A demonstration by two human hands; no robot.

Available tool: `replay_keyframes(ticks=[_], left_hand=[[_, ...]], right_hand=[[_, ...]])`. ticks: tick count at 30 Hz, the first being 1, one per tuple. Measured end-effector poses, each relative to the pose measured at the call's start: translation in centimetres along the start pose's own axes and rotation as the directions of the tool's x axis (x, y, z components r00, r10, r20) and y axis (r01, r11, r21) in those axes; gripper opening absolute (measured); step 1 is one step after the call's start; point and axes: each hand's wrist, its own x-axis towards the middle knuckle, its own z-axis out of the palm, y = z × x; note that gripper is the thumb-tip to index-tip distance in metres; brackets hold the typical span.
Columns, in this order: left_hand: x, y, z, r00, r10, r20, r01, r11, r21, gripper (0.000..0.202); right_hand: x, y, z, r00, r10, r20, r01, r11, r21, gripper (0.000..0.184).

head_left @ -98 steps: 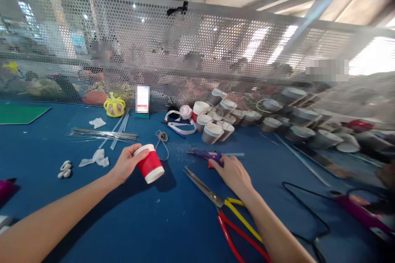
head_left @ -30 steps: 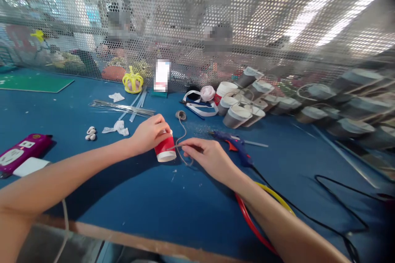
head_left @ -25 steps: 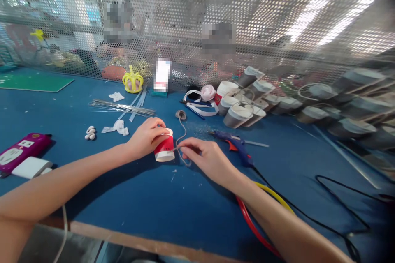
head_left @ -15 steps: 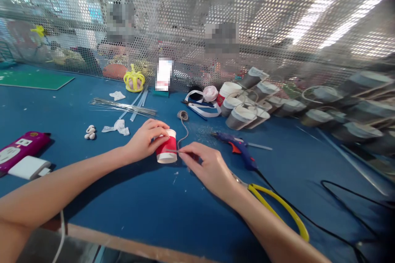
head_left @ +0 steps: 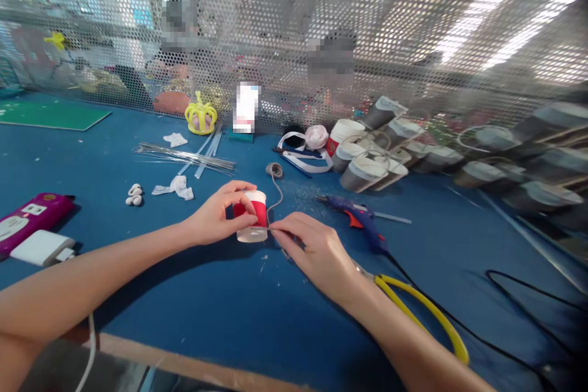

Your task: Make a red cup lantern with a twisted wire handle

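A red and white paper cup (head_left: pixel 260 211) stands on the blue table in front of me. My left hand (head_left: pixel 228 211) is closed round its left side, with fingertips against the front. A thin grey-brown cord (head_left: pixel 278 196) runs from a small coil (head_left: pixel 274 169) behind the cup down to my right hand (head_left: pixel 312 245). That hand pinches the cord just right of the cup's lower part, and a stretch of cord lies across the cup near its white band. Beneath my right wrist lie yellow-handled scissors (head_left: pixel 425 306), their blades mostly hidden.
A blue glue gun (head_left: pixel 358 220) with a black cable lies to the right. Grey wrapped cups (head_left: pixel 362 173) crowd the back right. Metal wires (head_left: pixel 188 158), a yellow crown (head_left: pixel 201 116) and a phone (head_left: pixel 247 107) are behind. A purple power strip (head_left: pixel 34 220) sits left.
My left fingertips have moved down the front of the cup towards the cord. My right hand stays pinched on the cord, slightly further right. The view has shifted slightly.
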Motion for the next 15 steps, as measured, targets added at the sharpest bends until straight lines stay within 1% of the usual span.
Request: replay_keyframes(ticks=[6,15], left_hand=[[-0.06,-0.08,-0.07,0.999,0.026,0.046,-0.025,0.999,-0.020,0.007],[-0.16,-0.01,-0.01,0.997,0.022,0.076,-0.019,0.999,-0.043,0.005]], right_hand=[[-0.11,-0.03,0.12,1.000,-0.020,0.005,0.020,0.999,-0.028,0.016],[-0.20,0.08,0.21,0.999,-0.038,0.022,0.039,0.998,-0.048,0.016]])
